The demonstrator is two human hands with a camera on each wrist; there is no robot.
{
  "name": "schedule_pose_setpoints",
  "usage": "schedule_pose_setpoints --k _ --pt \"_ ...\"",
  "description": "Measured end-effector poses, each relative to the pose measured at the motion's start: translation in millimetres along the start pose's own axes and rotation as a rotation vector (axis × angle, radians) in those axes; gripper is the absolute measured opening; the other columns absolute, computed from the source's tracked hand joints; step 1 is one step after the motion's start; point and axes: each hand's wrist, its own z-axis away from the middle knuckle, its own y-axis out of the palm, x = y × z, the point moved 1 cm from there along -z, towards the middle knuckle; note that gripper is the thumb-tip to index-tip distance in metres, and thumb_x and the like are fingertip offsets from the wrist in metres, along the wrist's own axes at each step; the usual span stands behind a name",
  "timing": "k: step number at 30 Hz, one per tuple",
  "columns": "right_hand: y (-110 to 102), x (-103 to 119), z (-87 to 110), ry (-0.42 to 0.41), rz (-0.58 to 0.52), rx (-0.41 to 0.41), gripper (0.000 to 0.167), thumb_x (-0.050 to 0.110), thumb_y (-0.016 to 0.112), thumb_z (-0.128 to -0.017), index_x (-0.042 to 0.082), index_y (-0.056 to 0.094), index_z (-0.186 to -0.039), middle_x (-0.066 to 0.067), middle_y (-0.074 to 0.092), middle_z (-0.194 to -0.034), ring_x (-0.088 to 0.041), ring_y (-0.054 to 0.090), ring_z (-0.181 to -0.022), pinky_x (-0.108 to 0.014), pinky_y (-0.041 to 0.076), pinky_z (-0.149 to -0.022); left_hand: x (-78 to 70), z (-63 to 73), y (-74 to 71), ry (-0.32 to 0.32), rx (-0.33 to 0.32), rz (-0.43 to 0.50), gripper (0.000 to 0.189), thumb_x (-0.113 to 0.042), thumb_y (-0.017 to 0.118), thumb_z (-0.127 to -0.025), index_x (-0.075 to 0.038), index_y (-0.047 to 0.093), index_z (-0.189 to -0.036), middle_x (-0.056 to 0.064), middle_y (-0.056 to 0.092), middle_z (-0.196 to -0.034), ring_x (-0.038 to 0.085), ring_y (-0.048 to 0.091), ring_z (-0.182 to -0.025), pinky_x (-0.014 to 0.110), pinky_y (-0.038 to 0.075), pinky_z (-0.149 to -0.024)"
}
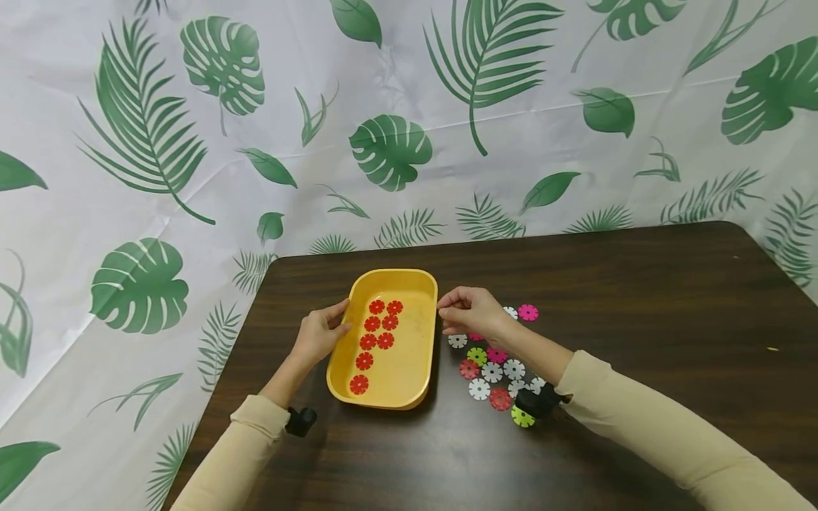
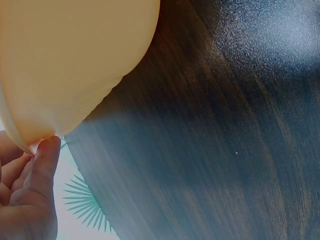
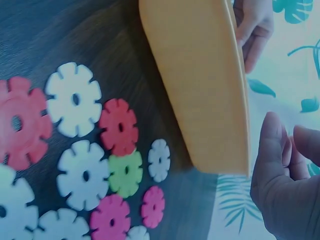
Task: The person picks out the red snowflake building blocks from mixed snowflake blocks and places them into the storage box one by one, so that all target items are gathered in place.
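Head view. The yellow tray [image 1: 418, 341] sits on the dark bench [image 1: 639, 298], just left of frame centre. Eight red discs [image 1: 377, 341] lie inside it, in a loose column along its left half. Your left hand [image 1: 319, 333] rests against the tray's left rim, fingers relaxed and nearly straight, thumb toward the inner edge; it does not wrap the rim. Your right hand [image 1: 469, 312] is at the tray's upper right rim, fingers curled with the tips drawn together; whether they pinch anything you cannot tell from here. Just right of the tray, below and beside that hand, a loose pile of discs [image 1: 495, 372] lies on the bench: white, pink, red and green. A leaf-print cloth [image 1: 192, 142] fills the upper frame.

Left wrist view. The tray's underside and wall fill the upper left. Your left fingertips [image 2: 47, 150] touch the rim's lower edge at lower left, fingers extended, not clamped. Bench grain fills the rest.

Right wrist view. The tray runs down the centre, seen edge-on. The discs lie at left on the bench. Your right hand shows at lower right, close to the tray's corner, fingers loosely bent, nothing visible between them. Your left hand shows at top right behind the tray.
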Motion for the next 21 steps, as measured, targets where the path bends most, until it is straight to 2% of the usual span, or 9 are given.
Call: schedule_pose_setpoints --k 5,12,21 --pt "-9 -5 7.1 -0.023 -0.001 -0.006 0.026 0.005 0.061 -0.09 -0.008 0.056 -0.111 -0.01 0.056 -0.084 -0.014 0.061 -0.071 -0.032 0.06 -0.072 1.1 -0.4 0.2 -0.001 -0.003 -0.007 0.051 -0.001 0.06 -0.09 -0.005 0.046 -0.139 0.021 0.049 -0.136 0.034 0.06 -0.11 0.037 0.056 -0.079" --pt "-16 -11 13.5 -0.016 0.0 -0.021 0.024 0.007 0.061 -0.09 -0.006 0.057 -0.11 -0.009 0.057 -0.083 -0.016 0.061 -0.072 -0.037 0.058 -0.077 2.0 0.0 -0.6 -0.012 -0.011 -0.021 0.051 -0.002 0.061 -0.089 -0.005 0.046 -0.138 0.021 0.05 -0.136 0.034 0.06 -0.11 0.038 0.057 -0.079" --pt "-20 -20 19.6 0.004 0.02 -0.025 0.031 0.008 0.061 -0.091 -0.008 0.054 -0.116 -0.011 0.058 -0.087 -0.017 0.062 -0.075 -0.033 0.059 -0.075 1.1 0.1 0.5 -0.013 -0.006 -0.003 0.051 -0.001 0.06 -0.09 -0.006 0.046 -0.139 0.021 0.05 -0.136 0.034 0.061 -0.109 0.038 0.057 -0.079"
